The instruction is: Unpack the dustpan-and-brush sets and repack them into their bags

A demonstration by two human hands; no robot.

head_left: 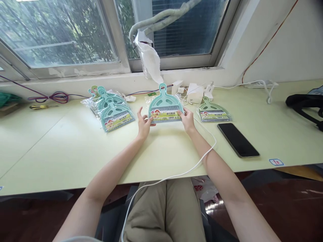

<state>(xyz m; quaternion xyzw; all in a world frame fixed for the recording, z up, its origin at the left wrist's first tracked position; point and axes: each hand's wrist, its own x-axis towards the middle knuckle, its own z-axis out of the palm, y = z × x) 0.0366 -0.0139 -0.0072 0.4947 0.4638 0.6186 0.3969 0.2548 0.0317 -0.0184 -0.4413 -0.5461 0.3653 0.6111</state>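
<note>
Between my two hands is a light-blue dustpan and brush set (165, 101) in a clear wrapper with a printed label, its handle pointing away from me. My left hand (144, 125) grips the lower left corner, thumb on the front and some fingers spread away from it. My right hand (186, 119) pinches the lower right corner, thumb over the label. To the left lies a pile of similar wrapped dustpan sets (117, 116), several in blue and green. A single green dustpan set (213, 111) lies on the table to the right.
A black phone (238, 139) rests on the table (63, 151) at right. A white cable (174, 176) crosses my right forearm. Chargers (195, 94), a yellow-handled screwdriver (39, 107) and coiled wires (59, 97) lie along the back. A black strap (300, 104) is at far right.
</note>
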